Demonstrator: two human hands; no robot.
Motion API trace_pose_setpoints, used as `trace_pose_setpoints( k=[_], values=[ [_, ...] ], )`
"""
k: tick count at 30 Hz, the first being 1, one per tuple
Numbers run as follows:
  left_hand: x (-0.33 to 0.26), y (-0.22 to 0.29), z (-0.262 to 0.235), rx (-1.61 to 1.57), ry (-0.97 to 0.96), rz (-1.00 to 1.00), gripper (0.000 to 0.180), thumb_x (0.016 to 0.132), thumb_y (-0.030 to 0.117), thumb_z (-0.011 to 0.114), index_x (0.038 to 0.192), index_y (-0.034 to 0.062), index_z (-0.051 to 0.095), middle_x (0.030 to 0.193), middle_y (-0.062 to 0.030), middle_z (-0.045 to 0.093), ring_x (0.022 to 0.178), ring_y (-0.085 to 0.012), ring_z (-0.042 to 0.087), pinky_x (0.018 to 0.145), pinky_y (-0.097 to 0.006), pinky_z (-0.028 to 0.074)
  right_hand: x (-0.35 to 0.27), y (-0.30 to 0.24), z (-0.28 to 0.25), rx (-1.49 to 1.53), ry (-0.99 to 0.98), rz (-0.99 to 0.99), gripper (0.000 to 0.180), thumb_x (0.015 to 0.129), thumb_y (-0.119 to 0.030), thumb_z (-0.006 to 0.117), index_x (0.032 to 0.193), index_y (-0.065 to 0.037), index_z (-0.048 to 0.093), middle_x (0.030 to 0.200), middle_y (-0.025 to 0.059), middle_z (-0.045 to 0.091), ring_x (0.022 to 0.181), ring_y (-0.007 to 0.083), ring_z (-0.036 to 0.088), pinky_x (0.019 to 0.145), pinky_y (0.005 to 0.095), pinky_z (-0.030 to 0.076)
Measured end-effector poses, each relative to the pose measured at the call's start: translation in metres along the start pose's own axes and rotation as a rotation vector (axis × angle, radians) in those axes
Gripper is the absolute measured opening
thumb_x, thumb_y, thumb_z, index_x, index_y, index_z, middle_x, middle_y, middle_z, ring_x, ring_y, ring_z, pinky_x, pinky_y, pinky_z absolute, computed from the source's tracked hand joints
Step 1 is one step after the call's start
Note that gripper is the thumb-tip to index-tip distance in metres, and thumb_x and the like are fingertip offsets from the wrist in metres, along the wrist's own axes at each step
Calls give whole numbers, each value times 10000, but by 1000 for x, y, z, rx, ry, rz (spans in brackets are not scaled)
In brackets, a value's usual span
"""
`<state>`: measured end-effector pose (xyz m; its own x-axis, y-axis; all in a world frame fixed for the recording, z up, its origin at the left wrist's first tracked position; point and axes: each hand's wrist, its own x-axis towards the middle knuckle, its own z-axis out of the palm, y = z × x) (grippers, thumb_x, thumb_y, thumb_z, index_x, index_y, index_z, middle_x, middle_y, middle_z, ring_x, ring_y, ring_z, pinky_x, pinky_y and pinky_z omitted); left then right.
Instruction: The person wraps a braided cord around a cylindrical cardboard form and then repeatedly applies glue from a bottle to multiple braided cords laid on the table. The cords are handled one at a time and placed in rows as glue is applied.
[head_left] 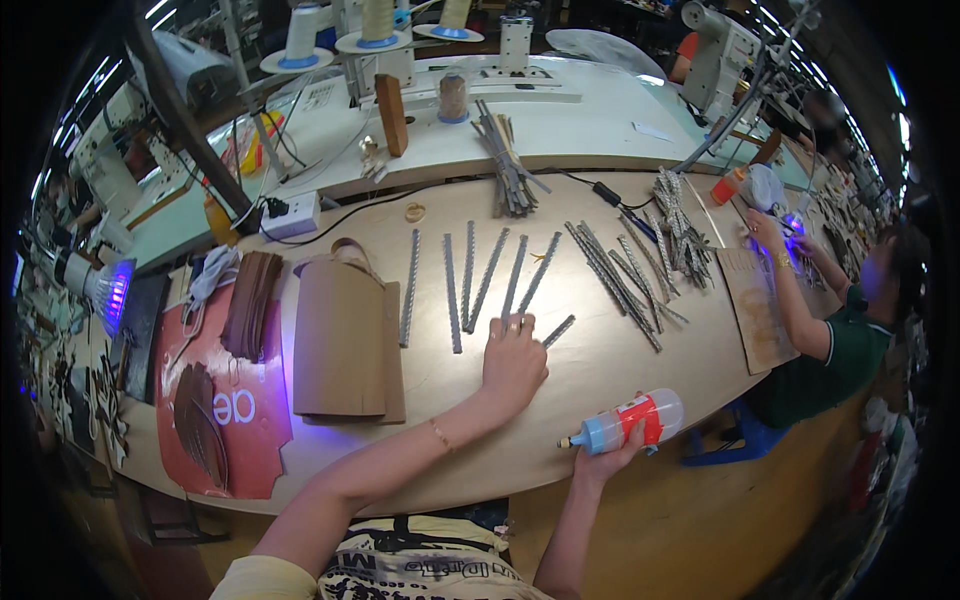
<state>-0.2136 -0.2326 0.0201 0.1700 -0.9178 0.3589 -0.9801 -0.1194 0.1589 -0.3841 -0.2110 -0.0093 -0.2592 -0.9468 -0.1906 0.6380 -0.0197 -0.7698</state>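
Observation:
My left hand [515, 365] is over the table, its fingers bent together at the near end of a narrow grey strip [515, 275]. Another strip [541, 270], with a bit of yellow on it, runs up beside it, and a short length of strip [559, 331] shows to the right of the knuckles. In my right hand [608, 462] is a clear squeeze bottle [655, 415] with a red label and a blue cap. It lies tilted, with its nozzle pointing left. More single strips [466, 280] are spread out to the left of my left hand.
Loose strips [620, 280] and bundles [512, 180] lie right and far. Brown folded panels [340, 340], a red sheet [265, 440] with brown strips and a blue-lit lamp [105, 285] are left. A co-worker [830, 330] sits right. Thread cones [303, 35] stand behind.

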Motion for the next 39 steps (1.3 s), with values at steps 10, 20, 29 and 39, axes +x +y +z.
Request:
trace_pose_setpoints(
  k=[10, 20, 29, 39],
  values=[
    [120, -11, 22, 57, -136, -123, 375, 685, 330, 717, 824, -19, 736, 1110, -185, 612, 1113, -301, 513, 1006, -435, 339, -6, 0, 2, 98, 34, 65, 543, 951, -404, 497, 1389, -86, 443, 983, 54, 579, 803, 162, 574, 713, 317, 494],
    [160, 30, 47, -81, -90, 536, 293, 812, 43, 586, 1094, 84, 656, 1255, -162, 531, 1198, -315, 513, 994, -418, 403, 3, -3, -2, 322, 52, 125, 590, 930, -436, 512, 1383, -68, 419, 893, 77, 601, 697, 178, 608, 576, 300, 519],
    [193, 77, 76, -17, -111, 848, 224, 811, 132, 642, 1027, 135, 700, 1318, -117, 537, 1219, -264, 520, 978, -382, 413, 1, -2, -7, 297, -26, 124, 589, 934, -402, 525, 1405, -67, 408, 973, 76, 596, 803, 183, 610, 713, 334, 522],
    [196, 94, 9, -285, 188, 705, 54, 852, 150, 664, 878, 105, 678, 1199, -74, 636, 1080, -200, 601, 1005, -385, 353, 0, -5, 5, 266, 76, 100, 568, 924, -415, 534, 1354, -53, 450, 921, 75, 604, 741, 173, 606, 628, 308, 512]
  ],
)
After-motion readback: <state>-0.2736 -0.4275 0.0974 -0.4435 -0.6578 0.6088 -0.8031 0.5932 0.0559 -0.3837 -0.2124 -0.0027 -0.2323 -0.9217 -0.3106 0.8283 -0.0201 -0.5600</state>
